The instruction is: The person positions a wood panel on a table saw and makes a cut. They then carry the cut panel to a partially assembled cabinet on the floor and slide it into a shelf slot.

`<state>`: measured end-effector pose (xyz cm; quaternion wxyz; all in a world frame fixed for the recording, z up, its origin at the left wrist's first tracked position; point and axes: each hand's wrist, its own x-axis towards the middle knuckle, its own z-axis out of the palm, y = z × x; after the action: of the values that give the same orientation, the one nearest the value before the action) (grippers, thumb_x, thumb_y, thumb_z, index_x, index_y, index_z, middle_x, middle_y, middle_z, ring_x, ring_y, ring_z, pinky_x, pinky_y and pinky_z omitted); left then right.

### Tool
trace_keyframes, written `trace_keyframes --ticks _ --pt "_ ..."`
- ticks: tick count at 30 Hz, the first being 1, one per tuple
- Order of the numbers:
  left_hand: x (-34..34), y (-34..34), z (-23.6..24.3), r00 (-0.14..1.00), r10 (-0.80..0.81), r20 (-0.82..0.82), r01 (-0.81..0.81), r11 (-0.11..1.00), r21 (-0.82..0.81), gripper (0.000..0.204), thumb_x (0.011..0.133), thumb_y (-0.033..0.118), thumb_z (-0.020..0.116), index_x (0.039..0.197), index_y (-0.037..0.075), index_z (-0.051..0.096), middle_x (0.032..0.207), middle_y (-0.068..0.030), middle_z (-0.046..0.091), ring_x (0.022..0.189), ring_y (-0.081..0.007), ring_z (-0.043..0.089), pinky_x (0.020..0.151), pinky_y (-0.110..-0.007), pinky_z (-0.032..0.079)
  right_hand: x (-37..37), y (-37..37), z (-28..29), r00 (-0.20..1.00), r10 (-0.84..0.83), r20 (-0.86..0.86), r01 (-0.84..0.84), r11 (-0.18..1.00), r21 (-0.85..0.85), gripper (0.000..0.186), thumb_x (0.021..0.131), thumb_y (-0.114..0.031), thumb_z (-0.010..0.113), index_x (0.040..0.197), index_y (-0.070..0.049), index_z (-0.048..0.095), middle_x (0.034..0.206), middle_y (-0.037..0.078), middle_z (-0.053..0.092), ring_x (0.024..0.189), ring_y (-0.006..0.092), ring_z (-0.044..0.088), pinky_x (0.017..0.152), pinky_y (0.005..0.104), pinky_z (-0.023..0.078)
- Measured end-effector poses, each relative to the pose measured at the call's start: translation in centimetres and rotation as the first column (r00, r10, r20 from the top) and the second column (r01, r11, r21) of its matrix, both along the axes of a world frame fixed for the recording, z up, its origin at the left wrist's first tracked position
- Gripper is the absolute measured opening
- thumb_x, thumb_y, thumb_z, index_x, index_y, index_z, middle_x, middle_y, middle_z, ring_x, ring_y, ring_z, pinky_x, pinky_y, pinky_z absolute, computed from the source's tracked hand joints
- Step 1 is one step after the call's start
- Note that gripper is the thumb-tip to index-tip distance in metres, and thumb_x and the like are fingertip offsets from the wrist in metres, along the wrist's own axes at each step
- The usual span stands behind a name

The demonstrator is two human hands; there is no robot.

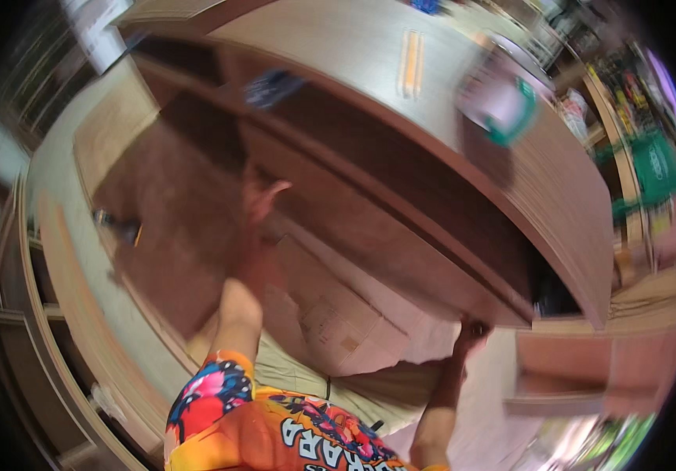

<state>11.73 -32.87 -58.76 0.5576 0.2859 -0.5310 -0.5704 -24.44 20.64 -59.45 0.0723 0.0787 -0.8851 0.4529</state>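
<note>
A large brown wooden cabinet [354, 196] with a long open compartment spans the middle, tilted in the view. At the left end of its lower board is my left hand [263, 198], thumb stretched out over the board's face and the other fingers partly hidden and blurred; it appears to grip the edge. My right hand [473, 331] is curled round the board's lower right corner. A dark blue item [274, 88] rests on the cabinet's upper left shelf edge. Beneath the cabinet, flattened cardboard [346, 334] lies in front of my legs.
On the cabinet top stand a white and green tub [503, 98] and two yellowish strips [410, 64]. A dark power tool [122, 228] lies at the left. Shelved wooden furniture [40, 314] lines the left side. A green bag [656, 169] hangs by cluttered shelves at right.
</note>
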Motion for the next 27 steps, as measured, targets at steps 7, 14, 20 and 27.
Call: trace_keyframes --ticks 7,14,20,27 --pt "1.7 0.7 -1.5 0.747 0.357 0.561 -0.340 0.930 -0.140 0.141 0.051 0.050 0.100 0.161 0.000 0.028 0.161 -0.0251 0.037 0.151 -0.0418 0.033 0.126 -0.050 0.029 -1.6 0.0 0.4 0.982 0.172 0.077 -0.178 0.980 0.086 0.054 0.076 -0.015 0.094 0.116 0.005 0.065 0.107 0.012 0.070 0.091 0.0285 0.067 0.082 0.0433 0.056" --pt "2.0 1.3 0.3 0.757 0.302 0.580 -0.324 0.944 -0.069 0.148 0.046 0.052 0.100 0.162 0.000 0.025 0.166 -0.0237 0.028 0.152 -0.0456 0.029 0.125 -0.057 0.028 -5.7 1.7 -1.1 0.882 0.471 -0.012 -0.465 0.866 -0.186 0.035 0.075 -0.003 0.087 0.107 0.002 0.072 0.097 0.008 0.074 0.096 0.0202 0.065 0.083 0.0360 0.055" --pt "1.2 0.9 0.6 0.765 0.279 0.580 -0.298 0.952 -0.065 0.149 0.046 0.056 0.098 0.163 0.000 0.024 0.166 -0.0240 0.029 0.152 -0.0454 0.029 0.126 -0.057 0.026 -4.8 2.6 -1.1 0.929 0.367 0.050 -0.360 0.926 -0.114 0.033 0.077 -0.005 0.089 0.104 -0.002 0.071 0.102 0.007 0.071 0.092 0.0192 0.065 0.085 0.0344 0.057" --pt "1.5 0.9 -0.9 0.738 0.211 0.641 -0.198 0.976 -0.094 0.132 0.064 0.057 0.093 0.162 0.000 0.025 0.165 -0.0229 0.032 0.153 -0.0409 0.028 0.125 -0.051 0.028 -3.7 2.2 -2.0 0.965 0.261 0.018 -0.252 0.947 -0.201 0.027 0.082 -0.004 0.085 0.101 -0.002 0.065 0.099 0.007 0.070 0.090 0.0179 0.064 0.082 0.0343 0.056"
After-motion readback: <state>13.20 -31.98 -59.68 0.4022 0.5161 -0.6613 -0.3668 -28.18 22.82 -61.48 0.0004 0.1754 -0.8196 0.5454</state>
